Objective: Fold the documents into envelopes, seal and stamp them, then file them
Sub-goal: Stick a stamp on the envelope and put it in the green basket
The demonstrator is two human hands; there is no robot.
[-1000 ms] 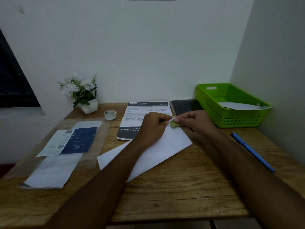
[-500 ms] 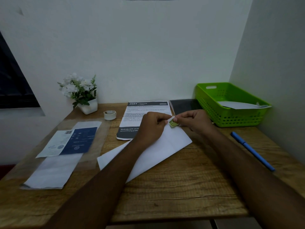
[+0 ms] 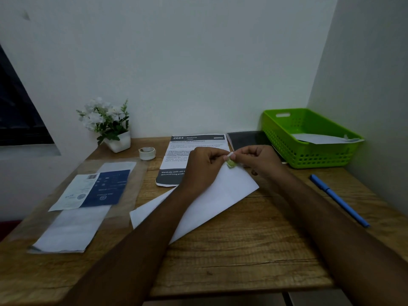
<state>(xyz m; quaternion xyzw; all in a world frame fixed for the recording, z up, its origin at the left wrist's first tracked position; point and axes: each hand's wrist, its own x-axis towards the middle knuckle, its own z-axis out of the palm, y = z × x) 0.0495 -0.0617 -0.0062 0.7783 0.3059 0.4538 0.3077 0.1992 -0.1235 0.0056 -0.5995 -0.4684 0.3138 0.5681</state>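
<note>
Wooden counter set in a corner: wall at back, wall on right, near edge along the bottom of the view. Bare wood in front, between the two forearms, and on the right between the right forearm and a blue pen lying diagonally near the right edge. Back right corner taken by a green basket with a white sheet inside; a dark notebook sits just left of it against the back wall. Left side crowded: clear plastic sleeve with a blue-and-white leaflet on it and white paper under that, reaching close to the left front edge. Tape roll and a small white pot of white flowers at back left.

White envelope lies flat, angled, mid-counter, its far corner up at the hands, its near-left end partly hidden under the left forearm. It overlaps a printed document headed 2684.

Left hand rests on the envelope's far end, fingers curled, thumb and forefinger pinched on a small white strip. Right hand just beside it, fingertips also pinched at that strip. Small green stamp sits at the envelope's far corner, right below the pinch, between both hands. Cannot tell if the stamp is stuck down or lifted.
</note>
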